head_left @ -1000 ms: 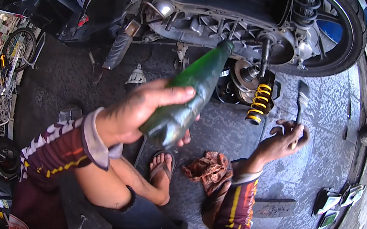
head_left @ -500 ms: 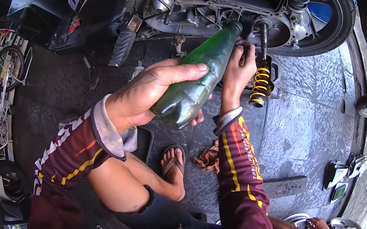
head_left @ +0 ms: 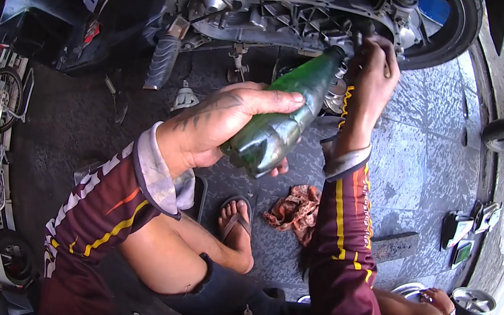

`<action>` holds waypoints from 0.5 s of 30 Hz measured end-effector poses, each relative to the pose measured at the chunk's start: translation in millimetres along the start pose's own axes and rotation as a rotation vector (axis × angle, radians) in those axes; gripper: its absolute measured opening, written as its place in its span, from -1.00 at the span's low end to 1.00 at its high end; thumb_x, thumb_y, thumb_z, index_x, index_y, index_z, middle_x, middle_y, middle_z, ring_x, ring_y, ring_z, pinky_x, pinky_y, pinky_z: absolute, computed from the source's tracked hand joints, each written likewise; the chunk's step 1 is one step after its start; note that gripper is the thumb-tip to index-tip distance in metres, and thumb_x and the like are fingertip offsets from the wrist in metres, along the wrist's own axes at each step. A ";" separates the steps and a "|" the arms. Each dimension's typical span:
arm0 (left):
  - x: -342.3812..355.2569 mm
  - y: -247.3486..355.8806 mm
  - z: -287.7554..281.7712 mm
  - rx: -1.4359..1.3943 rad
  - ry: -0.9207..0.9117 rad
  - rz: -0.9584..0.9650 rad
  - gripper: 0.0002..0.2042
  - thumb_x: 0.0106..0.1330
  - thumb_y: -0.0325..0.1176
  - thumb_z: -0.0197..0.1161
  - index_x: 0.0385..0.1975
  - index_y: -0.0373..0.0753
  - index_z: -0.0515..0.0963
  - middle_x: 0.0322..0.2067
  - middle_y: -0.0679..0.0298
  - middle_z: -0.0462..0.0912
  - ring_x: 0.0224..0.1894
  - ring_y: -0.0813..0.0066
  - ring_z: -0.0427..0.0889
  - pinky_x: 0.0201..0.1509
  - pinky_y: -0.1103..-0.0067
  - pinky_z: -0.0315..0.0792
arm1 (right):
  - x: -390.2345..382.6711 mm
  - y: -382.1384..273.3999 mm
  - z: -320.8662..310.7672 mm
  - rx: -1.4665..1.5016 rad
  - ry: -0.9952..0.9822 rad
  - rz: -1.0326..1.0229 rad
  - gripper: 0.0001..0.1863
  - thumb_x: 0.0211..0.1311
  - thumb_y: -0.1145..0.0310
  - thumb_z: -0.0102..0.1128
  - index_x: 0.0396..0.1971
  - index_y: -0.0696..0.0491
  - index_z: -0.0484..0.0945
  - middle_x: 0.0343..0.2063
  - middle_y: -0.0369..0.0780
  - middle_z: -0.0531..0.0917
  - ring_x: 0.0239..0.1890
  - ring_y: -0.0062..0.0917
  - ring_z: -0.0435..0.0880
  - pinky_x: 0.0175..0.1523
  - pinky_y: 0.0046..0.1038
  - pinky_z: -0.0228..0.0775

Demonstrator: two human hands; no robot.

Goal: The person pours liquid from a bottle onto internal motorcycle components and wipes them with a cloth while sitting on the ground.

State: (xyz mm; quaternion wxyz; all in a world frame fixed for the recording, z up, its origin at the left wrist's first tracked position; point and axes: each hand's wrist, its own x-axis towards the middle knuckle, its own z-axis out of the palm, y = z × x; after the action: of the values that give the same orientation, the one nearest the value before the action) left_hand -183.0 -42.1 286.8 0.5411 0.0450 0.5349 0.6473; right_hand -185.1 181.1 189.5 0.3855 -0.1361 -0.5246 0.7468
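My left hand (head_left: 225,119) is wrapped round a green plastic bottle (head_left: 287,110). The bottle is tilted, its base toward me and its neck pointing up and right at the engine. Just right of the bottle's mouth, my right hand (head_left: 374,78) has its fingers curled over the place where a metal shaft sticks out of the engine. That hand hides most of the shaft, so the exact grip is hard to see. Beyond both hands lies the motorcycle's opened engine case (head_left: 289,22), its ribbed metal inside exposed.
A crumpled reddish rag (head_left: 296,212) lies on the floor near my foot (head_left: 236,226). A yellow coil spring (head_left: 346,103) shows partly behind my right wrist. The rear wheel (head_left: 458,39) stands far right, a footrest (head_left: 162,61) left. Another person's hand (head_left: 439,302) is at lower right.
My right hand has moved up and right, from beside the bottle neck onto the shaft. The bottle in my left hand has shifted slightly right and down, away from the engine case.
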 end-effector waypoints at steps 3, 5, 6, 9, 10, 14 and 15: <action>6.4 -2.6 -4.5 -0.036 0.000 0.006 -0.61 0.42 -0.16 0.12 -0.03 -0.42 0.42 -0.29 0.00 0.61 -0.48 0.23 0.68 -0.42 0.37 0.63 | 10.3 3.3 -8.7 0.037 0.190 -0.106 -0.84 0.31 0.46 -0.02 -0.35 0.18 0.56 -0.58 -0.38 0.51 -0.58 -0.79 0.38 -0.51 -0.71 0.17; 10.9 3.8 -1.7 -0.058 0.013 0.014 -0.61 0.42 -0.15 0.11 -0.03 -0.43 0.41 -0.29 -0.01 0.62 -0.48 0.21 0.68 -0.43 0.37 0.63 | 14.6 19.0 -14.1 -0.259 0.397 -0.209 -0.85 0.28 0.48 0.00 -0.38 0.19 0.55 -0.56 -0.29 0.59 -0.56 -0.67 0.47 -0.44 -0.59 0.28; 10.2 5.3 -0.4 -0.066 0.033 0.018 -0.60 0.43 -0.14 0.08 -0.03 -0.43 0.41 -0.29 -0.01 0.62 -0.48 0.21 0.69 -0.44 0.37 0.62 | 5.5 27.2 -3.6 -0.371 0.312 -0.330 -0.86 0.27 0.48 0.02 -0.38 0.18 0.55 -0.57 -0.26 0.59 -0.57 -0.65 0.47 -0.44 -0.57 0.29; 5.2 3.4 -16.1 -0.069 0.072 0.023 -0.60 0.44 -0.14 0.05 -0.03 -0.42 0.41 -0.30 0.00 0.62 -0.48 0.24 0.68 -0.45 0.38 0.62 | -23.3 37.0 29.0 -0.466 -0.015 -0.325 -0.90 0.27 0.48 0.07 -0.37 0.17 0.55 -0.58 -0.19 0.59 -0.58 -0.64 0.46 -0.43 -0.57 0.29; 2.8 3.1 -17.4 -0.081 0.097 0.023 -0.60 0.45 -0.13 0.03 -0.03 -0.41 0.41 -0.30 -0.01 0.62 -0.49 0.24 0.68 -0.45 0.39 0.62 | -18.1 41.2 22.7 -0.436 -0.017 -0.283 -0.92 0.27 0.51 0.08 -0.35 0.18 0.54 -0.58 -0.23 0.59 -0.59 -0.67 0.42 -0.46 -0.56 0.25; 1.5 0.2 -20.0 -0.056 0.077 0.036 -0.61 0.45 -0.13 0.03 -0.02 -0.40 0.41 -0.30 0.00 0.62 -0.49 0.24 0.68 -0.45 0.39 0.61 | -16.0 34.8 5.4 -0.226 0.103 -0.129 -0.89 0.32 0.52 0.01 -0.32 0.16 0.54 -0.58 -0.28 0.58 -0.57 -0.72 0.42 -0.47 -0.57 0.23; 4.3 1.8 -16.9 -0.045 0.075 0.031 -0.61 0.45 -0.13 0.03 -0.02 -0.40 0.41 -0.30 -0.01 0.62 -0.49 0.24 0.67 -0.45 0.39 0.61 | -19.0 38.1 14.7 -0.350 0.151 -0.274 -0.89 0.32 0.53 0.01 -0.32 0.16 0.54 -0.57 -0.28 0.58 -0.53 -0.71 0.44 -0.43 -0.58 0.26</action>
State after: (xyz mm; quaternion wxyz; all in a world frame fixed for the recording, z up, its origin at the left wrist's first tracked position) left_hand -196.7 -49.6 278.8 0.5115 0.0166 0.5392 0.6688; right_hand -197.9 151.6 157.9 0.4922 -0.1839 -0.6292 0.5728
